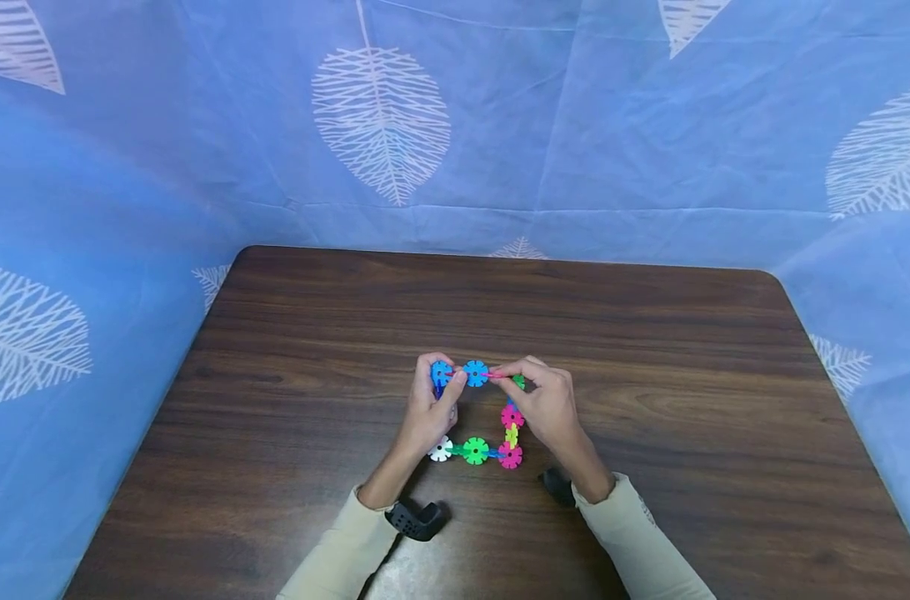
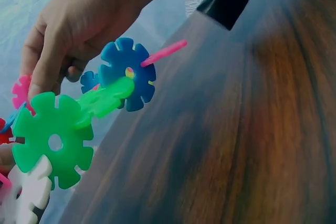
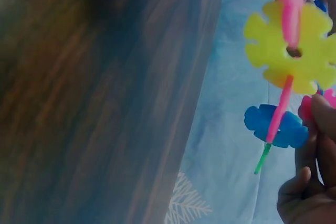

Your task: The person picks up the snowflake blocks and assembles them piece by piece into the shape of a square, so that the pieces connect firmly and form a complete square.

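Note:
Both hands hold a rectangular loop of notched, flower-shaped plastic discs above the table. At its upper left corner my left hand [image 1: 425, 421] grips the loop near a blue disc [image 1: 441, 372], thumb across the front. My right hand [image 1: 548, 404] pinches a pink disc [image 1: 496, 375], seen edge-on beside a second blue disc [image 1: 476, 372]. Below hang pink [image 1: 512, 416], yellow [image 1: 511, 436] and green discs [image 1: 475, 451], with a white disc [image 1: 441, 450] at the lower left corner. The left hand hides most of the left side.
A brown wooden table [image 1: 290, 467] lies under the hands. Blue cloth [image 1: 500, 125] with white leaf prints hangs behind and at both sides. A black wrist device [image 1: 417, 521] is on the left wrist, another [image 1: 556, 486] on the right.

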`<action>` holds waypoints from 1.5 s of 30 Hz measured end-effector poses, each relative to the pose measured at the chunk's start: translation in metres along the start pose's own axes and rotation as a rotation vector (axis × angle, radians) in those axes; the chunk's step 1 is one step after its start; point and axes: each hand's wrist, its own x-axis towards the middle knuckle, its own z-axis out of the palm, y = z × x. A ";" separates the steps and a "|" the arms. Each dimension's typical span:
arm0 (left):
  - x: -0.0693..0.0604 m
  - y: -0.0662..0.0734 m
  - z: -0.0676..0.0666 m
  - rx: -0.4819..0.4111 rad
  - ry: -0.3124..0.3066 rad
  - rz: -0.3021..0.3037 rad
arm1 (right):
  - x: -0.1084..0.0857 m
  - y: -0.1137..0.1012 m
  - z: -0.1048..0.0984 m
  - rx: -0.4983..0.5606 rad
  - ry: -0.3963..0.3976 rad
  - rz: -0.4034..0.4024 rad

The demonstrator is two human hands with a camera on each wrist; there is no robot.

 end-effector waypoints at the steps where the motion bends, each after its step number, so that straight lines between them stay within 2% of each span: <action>1: -0.001 0.002 -0.001 0.003 0.000 0.007 | 0.000 -0.001 -0.001 -0.006 -0.024 0.004; 4: -0.001 -0.003 -0.003 -0.016 0.003 0.022 | -0.001 -0.001 -0.006 -0.019 -0.099 0.035; 7: 0.001 -0.013 -0.005 -0.060 0.005 0.035 | -0.001 0.002 -0.014 -0.019 -0.116 0.117; 11: 0.003 -0.022 -0.006 -0.128 0.002 0.081 | 0.001 0.010 -0.025 0.001 -0.103 0.312; 13: 0.003 -0.022 -0.006 -0.150 -0.002 0.098 | 0.003 0.013 -0.029 0.025 -0.141 0.420; 17: 0.003 -0.019 -0.006 -0.165 0.000 0.102 | 0.005 0.011 -0.033 0.113 -0.275 0.630; 21: 0.002 -0.016 -0.006 -0.167 0.007 0.085 | 0.005 0.005 -0.033 0.212 -0.328 0.752; 26: 0.002 -0.014 -0.005 -0.173 0.019 0.083 | 0.004 0.000 -0.030 0.298 -0.301 0.769; 33: 0.000 -0.017 -0.006 -0.166 0.025 0.128 | -0.002 -0.003 -0.028 0.355 -0.210 0.681; 37: -0.001 -0.020 -0.006 -0.173 0.016 0.137 | -0.005 -0.005 -0.027 0.379 -0.172 0.659; 45: -0.003 -0.023 -0.004 -0.214 -0.005 0.130 | -0.007 -0.009 -0.025 0.391 -0.156 0.635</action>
